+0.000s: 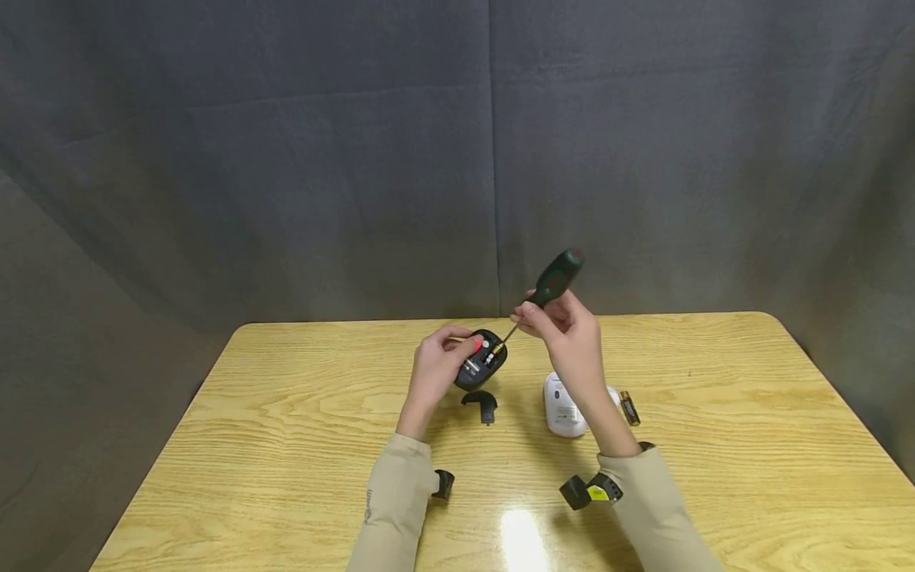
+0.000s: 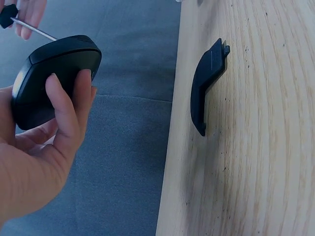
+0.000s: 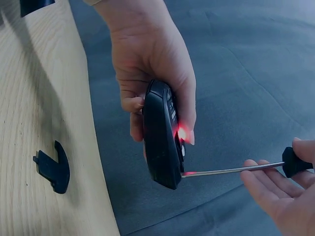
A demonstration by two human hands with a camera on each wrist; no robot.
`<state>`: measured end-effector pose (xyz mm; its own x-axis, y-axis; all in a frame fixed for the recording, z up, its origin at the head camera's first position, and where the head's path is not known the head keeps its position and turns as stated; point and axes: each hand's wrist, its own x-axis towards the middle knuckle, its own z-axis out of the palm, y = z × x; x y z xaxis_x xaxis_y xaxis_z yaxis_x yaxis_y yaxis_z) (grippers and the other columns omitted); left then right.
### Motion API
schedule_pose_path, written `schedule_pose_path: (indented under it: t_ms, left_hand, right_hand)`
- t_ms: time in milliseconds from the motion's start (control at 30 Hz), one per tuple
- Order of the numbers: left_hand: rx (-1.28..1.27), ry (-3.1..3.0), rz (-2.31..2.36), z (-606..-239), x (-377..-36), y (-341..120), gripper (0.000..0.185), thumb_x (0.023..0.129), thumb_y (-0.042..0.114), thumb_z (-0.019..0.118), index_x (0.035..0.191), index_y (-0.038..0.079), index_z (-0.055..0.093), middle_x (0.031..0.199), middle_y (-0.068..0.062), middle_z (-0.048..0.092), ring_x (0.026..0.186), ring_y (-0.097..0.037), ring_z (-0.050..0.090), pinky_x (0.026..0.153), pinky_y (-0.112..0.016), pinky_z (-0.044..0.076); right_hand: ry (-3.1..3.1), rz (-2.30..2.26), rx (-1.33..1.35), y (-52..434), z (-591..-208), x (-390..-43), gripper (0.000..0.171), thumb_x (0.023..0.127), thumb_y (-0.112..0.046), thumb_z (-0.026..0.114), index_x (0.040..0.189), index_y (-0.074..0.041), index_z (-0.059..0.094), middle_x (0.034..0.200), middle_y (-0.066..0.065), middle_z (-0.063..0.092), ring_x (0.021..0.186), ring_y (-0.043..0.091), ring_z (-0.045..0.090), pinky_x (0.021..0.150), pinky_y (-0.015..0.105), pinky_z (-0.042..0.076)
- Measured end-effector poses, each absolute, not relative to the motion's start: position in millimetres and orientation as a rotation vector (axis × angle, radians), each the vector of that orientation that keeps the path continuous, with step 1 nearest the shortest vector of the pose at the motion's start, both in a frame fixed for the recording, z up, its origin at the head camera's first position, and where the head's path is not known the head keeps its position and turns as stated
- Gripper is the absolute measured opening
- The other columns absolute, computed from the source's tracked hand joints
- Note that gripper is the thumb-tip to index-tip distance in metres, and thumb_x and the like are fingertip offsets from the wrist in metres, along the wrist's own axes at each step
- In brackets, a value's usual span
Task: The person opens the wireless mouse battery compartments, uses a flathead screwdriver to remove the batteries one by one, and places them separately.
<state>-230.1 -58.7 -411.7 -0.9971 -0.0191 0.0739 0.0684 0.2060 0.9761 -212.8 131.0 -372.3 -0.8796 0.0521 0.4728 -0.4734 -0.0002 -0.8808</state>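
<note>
The left hand (image 1: 436, 369) holds a black plastic computer mouse (image 1: 481, 359) clear of the light wooden table (image 1: 286, 445), underside turned up toward the head camera. The fingers are curled round the mouse body: in the left wrist view the thumb lies across the smooth upper shell, and in the right wrist view the remaining fingers wrap the opposite edge. A red light (image 3: 182, 133) glows on the underside, just beside one fingertip.

The right hand (image 1: 565, 330) grips a screwdriver with a dark green and black handle (image 1: 557, 278) and a thin metal shaft (image 3: 231, 170). The fingers close round the lower part of the handle, which tilts up and away from the person. The shaft slants down to the left, and its tip meets the underside of the mouse at the open battery bay.

A curved black plastic battery cover (image 1: 481, 403) lies flat on the table, just below the held mouse and apart from it. A white computer mouse (image 1: 565, 407) rests on the table under the right forearm, with a dark cylindrical battery with gold ends (image 1: 629, 407) lying just beside it on the right. Both sleeves (image 1: 393, 508) are beige. A grey cloth backdrop (image 1: 357, 159) hangs behind the table.
</note>
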Motion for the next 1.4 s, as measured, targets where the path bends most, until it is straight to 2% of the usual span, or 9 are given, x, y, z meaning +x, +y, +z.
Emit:
schedule_pose_path:
  t_ms: [267,400,567,767,933,1033,1167,1267,1400]
  left_hand:
    - [-0.071,-2.34,-1.982,-412.7,-231.2,-60.5,0.029,0.095,0.021,0.075,0.112,-0.002,0.073,0.096,-0.015,0.074,0.078,-0.012,0.066,0.064,-0.022,0.052]
    - [-0.066,-2.296,-2.054,-413.0,-231.6,-61.6,0.03,0.095,0.02,0.074,0.114,-0.003,0.072,0.098,-0.015,0.074,0.079,-0.012,0.065,0.066,-0.022,0.053]
    - [-0.07,-2.271,-2.088,-414.2,-231.2,-60.9,0.03,0.095,0.019,0.074,0.115,-0.004,0.071,0.097,-0.015,0.074,0.078,-0.011,0.065,0.066,-0.022,0.053]
    - [-0.06,-2.295,-2.033,-413.5,-231.2,-57.3,0.03,0.095,0.021,0.075,0.113,-0.002,0.072,0.096,-0.015,0.074,0.078,-0.013,0.067,0.065,-0.022,0.054]
    - [-0.06,-2.319,-1.945,-413.3,-230.9,-56.6,0.028,0.095,0.022,0.075,0.11,-0.001,0.072,0.096,-0.015,0.074,0.081,-0.016,0.068,0.065,-0.023,0.053]
    - [-0.07,-2.343,-1.908,-414.5,-231.1,-56.7,0.026,0.095,0.021,0.075,0.11,0.0,0.073,0.096,-0.015,0.074,0.082,-0.017,0.069,0.066,-0.024,0.054]
    - [-0.069,-2.363,-1.903,-415.9,-231.6,-56.2,0.025,0.095,0.019,0.074,0.11,-0.001,0.073,0.096,-0.015,0.074,0.082,-0.017,0.068,0.066,-0.024,0.054]
    - [-0.057,-2.357,-1.92,-415.2,-231.3,-56.1,0.025,0.095,0.019,0.074,0.11,-0.002,0.073,0.096,-0.015,0.074,0.082,-0.016,0.068,0.067,-0.023,0.054]
    - [-0.044,-2.33,-1.984,-413.7,-231.4,-57.5,0.026,0.095,0.018,0.074,0.11,-0.003,0.073,0.097,-0.016,0.074,0.081,-0.014,0.067,0.067,-0.023,0.054]
  right_hand:
    - [-1.783,2.176,0.377,140.4,-376.0,-219.8,0.02,0.106,-0.015,0.062,0.119,0.0,0.062,0.098,0.012,0.076,0.093,0.022,0.076,0.086,0.04,0.06]
    - [-1.698,2.299,0.269,146.5,-377.3,-222.2,0.027,0.107,-0.021,0.06,0.121,0.002,0.058,0.096,0.011,0.077,0.091,0.023,0.076,0.085,0.04,0.06]
    - [-1.589,2.415,0.157,151.6,-378.9,-222.9,0.028,0.109,-0.02,0.056,0.121,0.005,0.053,0.09,0.008,0.077,0.087,0.021,0.077,0.083,0.037,0.061]
    - [-1.765,2.002,0.403,137.1,-376.2,-217.9,0.021,0.105,-0.008,0.062,0.118,0.008,0.063,0.095,0.021,0.075,0.087,0.023,0.076,0.081,0.036,0.061]
    - [-1.971,1.447,0.597,121.9,-376.9,-214.6,0.014,0.095,-0.002,0.074,0.108,0.003,0.07,0.09,0.014,0.076,0.086,0.024,0.076,0.077,0.037,0.062]
    - [-2.015,1.347,0.609,119.3,-379.5,-215.6,0.011,0.093,-0.003,0.077,0.101,0.0,0.071,0.087,0.01,0.077,0.084,0.026,0.076,0.074,0.036,0.061]
    - [-1.991,1.605,0.547,124.4,-383.0,-219.3,0.015,0.1,-0.006,0.069,0.112,0.003,0.069,0.092,0.016,0.076,0.087,0.025,0.076,0.078,0.031,0.061]
    - [-1.896,1.895,0.474,132.2,-384.5,-223.2,0.02,0.105,-0.011,0.062,0.119,0.003,0.065,0.096,0.02,0.074,0.089,0.024,0.076,0.083,0.033,0.06]
    - [-1.764,2.185,0.34,143.4,-385.2,-227.6,0.023,0.108,-0.019,0.058,0.121,0.0,0.061,0.094,0.013,0.076,0.089,0.02,0.076,0.084,0.037,0.06]
